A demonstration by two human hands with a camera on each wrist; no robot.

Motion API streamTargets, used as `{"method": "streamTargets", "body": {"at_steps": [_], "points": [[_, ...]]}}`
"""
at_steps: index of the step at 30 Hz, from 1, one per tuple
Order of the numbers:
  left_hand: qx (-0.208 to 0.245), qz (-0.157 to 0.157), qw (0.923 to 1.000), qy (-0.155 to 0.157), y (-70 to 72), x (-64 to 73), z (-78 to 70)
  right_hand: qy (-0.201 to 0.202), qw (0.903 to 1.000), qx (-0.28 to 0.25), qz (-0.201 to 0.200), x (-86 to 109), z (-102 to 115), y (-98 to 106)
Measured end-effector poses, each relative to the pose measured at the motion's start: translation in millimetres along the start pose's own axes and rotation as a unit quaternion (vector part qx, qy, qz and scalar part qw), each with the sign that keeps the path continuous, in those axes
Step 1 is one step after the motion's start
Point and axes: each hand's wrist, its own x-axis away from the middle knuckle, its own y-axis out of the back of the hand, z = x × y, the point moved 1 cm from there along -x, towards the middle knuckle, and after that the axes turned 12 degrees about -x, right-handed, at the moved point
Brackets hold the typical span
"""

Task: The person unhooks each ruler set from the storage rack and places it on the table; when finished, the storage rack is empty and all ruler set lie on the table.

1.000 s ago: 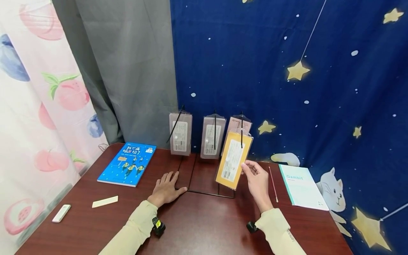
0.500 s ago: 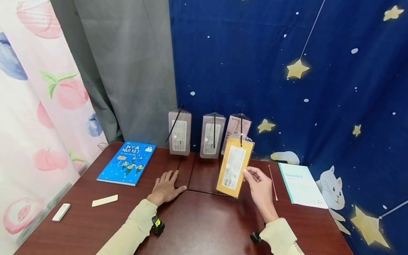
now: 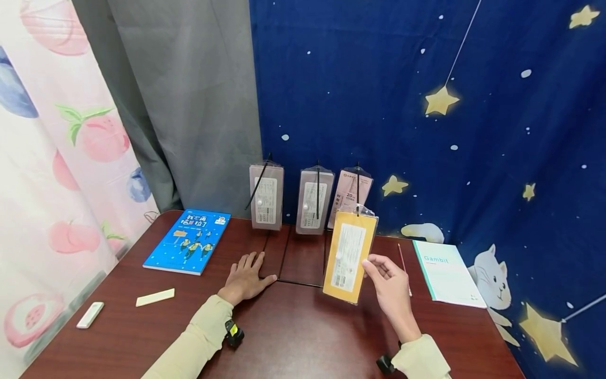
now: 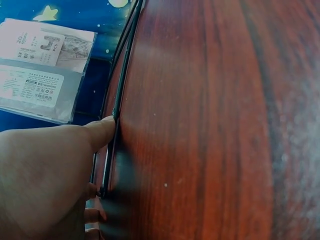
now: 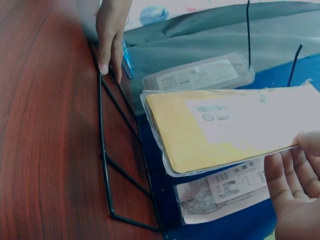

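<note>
My right hand (image 3: 389,287) pinches the right edge of a flat clear packet with a yellow card and white label (image 3: 349,255). Its transparent top tab overlaps the front end of the right-hand hook of a black wire display rack (image 3: 300,283). Behind it on that hook hangs a pink packet (image 3: 351,189) marked 20. Two greyish packets, one left (image 3: 266,197) and one central (image 3: 315,202), hang from the other hooks. My left hand (image 3: 246,279) lies fingers spread at the rack's base, its thumb (image 4: 104,132) resting on the front wire.
A blue book (image 3: 188,242) lies at the left, with a cream strip (image 3: 155,297) and a small white oblong object (image 3: 90,315) nearer me. Right of the rack are a red pencil (image 3: 404,266) and a Gambit notebook (image 3: 450,273). Curtains hang behind the table.
My right hand has drawn the yellow packet toward me and down along the hook, so its tab is now at the hook's tip. More of the pink packet shows. The left hand stays put.
</note>
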Motion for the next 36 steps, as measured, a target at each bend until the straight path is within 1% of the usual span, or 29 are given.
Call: {"method": "streamTargets", "body": {"at_steps": [4, 9, 18, 21, 25, 27, 29, 33, 36], "points": [[0.0, -0.003, 1.0, -0.001, -0.2, -1.0, -1.2, -0.003, 0.9999, 0.012, 0.001, 4.5, 1.2, 3.3], [-0.001, -0.003, 1.0, -0.006, -2.6, -2.7, -1.7, -0.002, 1.0, 0.005, 0.007, 11.2, 3.2, 7.0], [0.003, -0.014, 0.9998, -0.015, -11.6, -9.7, 2.1, -0.007, 0.9999, 0.012, 0.005, 24.9, 13.4, 15.1], [0.0, -0.011, 0.9998, -0.016, -12.1, -11.1, 1.9, -0.014, 0.9997, 0.02, -0.003, 31.4, 16.5, 21.9], [0.001, -0.004, 0.9999, -0.013, -5.9, -8.5, -1.2, -0.028, 0.9985, 0.04, -0.023, 41.7, 17.8, 37.4], [0.003, -0.004, 0.9999, -0.011, -2.8, -6.3, -2.5, -0.048, 0.997, 0.05, -0.035, 47.9, 16.2, 47.5], [0.004, -0.011, 0.9999, -0.012, -0.7, -3.9, -3.3, -0.077, 0.9938, 0.062, -0.05, 54.2, 13.2, 58.9], [0.002, -0.014, 0.9998, -0.015, -1.2, -3.0, -1.7, -0.15, 0.9824, 0.081, -0.075, 65.4, 4.5, 85.4], [0.0, -0.018, 0.9997, -0.016, -4.3, -4.9, 2.9, -0.202, 0.9712, 0.1, -0.078, 70.9, -1.2, 107.0]]}}
